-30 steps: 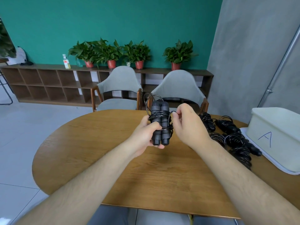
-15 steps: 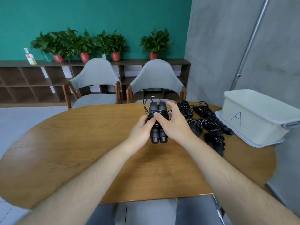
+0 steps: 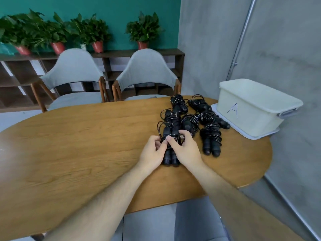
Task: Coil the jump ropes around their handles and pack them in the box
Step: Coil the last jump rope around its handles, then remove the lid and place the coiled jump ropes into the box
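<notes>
Both arms reach forward over the worktop [image 3: 78, 145]. The left grip [image 3: 152, 152] curls round a coiled rope [image 3: 171, 160]. The right grip [image 3: 185, 150] holds its other side, thumb across the coils. The rope is just beside the pile [image 3: 211, 136], near the box [image 3: 251, 108].

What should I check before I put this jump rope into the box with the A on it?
1. Cord wound round both handles of the held jump rope: ok.
2. Left hand and right hand both gripping it: ok.
3. Cord end tucked in: cannot tell, fingers cover it.
4. Box open on top: cannot tell from this angle.
5. Way to the box free: not ok, the pile of coiled ropes lies between; lift over it.
</notes>
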